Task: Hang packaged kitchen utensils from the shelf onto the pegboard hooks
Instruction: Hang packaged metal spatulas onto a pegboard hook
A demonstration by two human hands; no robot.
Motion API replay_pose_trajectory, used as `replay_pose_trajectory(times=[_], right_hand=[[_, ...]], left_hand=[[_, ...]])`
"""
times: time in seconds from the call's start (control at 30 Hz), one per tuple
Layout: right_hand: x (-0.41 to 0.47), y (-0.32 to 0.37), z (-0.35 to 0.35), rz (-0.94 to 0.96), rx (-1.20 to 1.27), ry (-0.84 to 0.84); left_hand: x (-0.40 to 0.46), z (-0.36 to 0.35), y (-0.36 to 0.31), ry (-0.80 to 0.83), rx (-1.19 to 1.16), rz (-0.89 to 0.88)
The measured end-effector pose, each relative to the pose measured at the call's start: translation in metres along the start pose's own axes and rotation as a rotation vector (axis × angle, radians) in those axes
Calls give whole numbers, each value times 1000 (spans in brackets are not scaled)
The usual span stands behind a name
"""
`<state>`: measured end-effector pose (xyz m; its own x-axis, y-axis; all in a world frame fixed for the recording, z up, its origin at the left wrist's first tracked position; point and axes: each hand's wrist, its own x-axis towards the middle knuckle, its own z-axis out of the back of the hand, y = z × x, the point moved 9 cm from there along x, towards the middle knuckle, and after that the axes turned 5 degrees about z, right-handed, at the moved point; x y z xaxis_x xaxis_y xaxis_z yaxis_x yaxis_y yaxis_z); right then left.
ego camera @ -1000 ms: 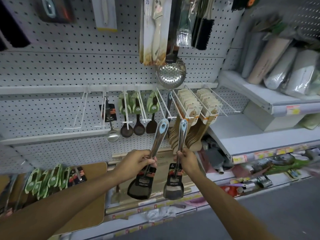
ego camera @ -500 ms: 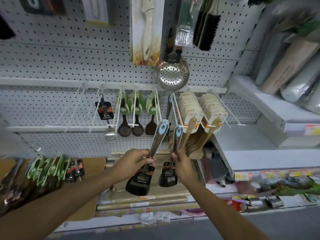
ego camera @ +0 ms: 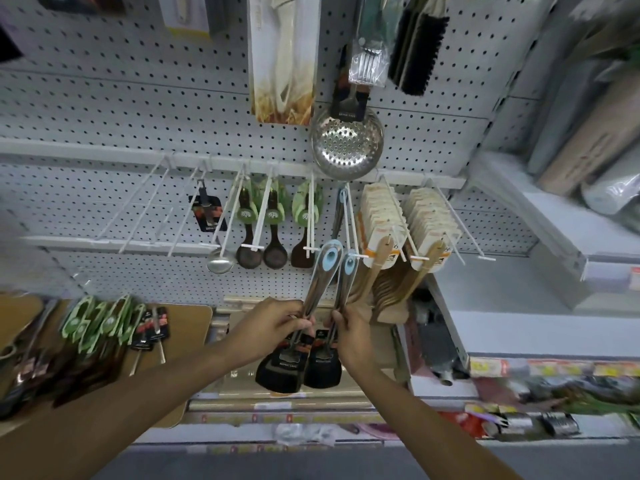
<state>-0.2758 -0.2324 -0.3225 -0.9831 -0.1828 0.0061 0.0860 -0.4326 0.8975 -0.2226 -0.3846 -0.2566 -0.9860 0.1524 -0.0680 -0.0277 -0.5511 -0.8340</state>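
I hold two steel-handled spatulas with black heads and blue hanging loops, upright and side by side in front of the pegboard (ego camera: 138, 109). My left hand (ego camera: 273, 323) grips the handle of the left spatula (ego camera: 320, 278). My right hand (ego camera: 349, 336) grips the right spatula (ego camera: 346, 282), whose blue loop sits right at the tip of a white hook (ego camera: 351, 223). One similar blue-looped utensil hangs at the back of that hook. More packaged utensils (ego camera: 104, 323) lie on the brown shelf board (ego camera: 187, 323) at the left.
Neighbouring hooks carry a steel ladle (ego camera: 220, 261), green-carded dark spoons (ego camera: 261, 233) and wooden spatulas (ego camera: 401, 230). Three hooks at the far left are bare. A steel skimmer (ego camera: 346, 143) hangs above. White shelves (ego camera: 540, 209) with wrapped goods stand at the right.
Both spatulas have come closer together and risen toward the hook. The right spatula's loop now reaches the hook's tip. The view has tilted up toward the pegboard.
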Motion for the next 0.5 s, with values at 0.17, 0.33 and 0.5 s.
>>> replay_pose_trajectory(times=[0.17, 0.33, 0.5], right_hand=[[23, -1, -2, -94, 65, 34], [59, 18, 4, -55, -25, 25], [99, 21, 1, -86, -58, 31]], left_hand=[[0, -2, 1, -5, -31, 12], [1, -4, 2, -11, -26, 18], [2, -8, 8, -9, -37, 19]])
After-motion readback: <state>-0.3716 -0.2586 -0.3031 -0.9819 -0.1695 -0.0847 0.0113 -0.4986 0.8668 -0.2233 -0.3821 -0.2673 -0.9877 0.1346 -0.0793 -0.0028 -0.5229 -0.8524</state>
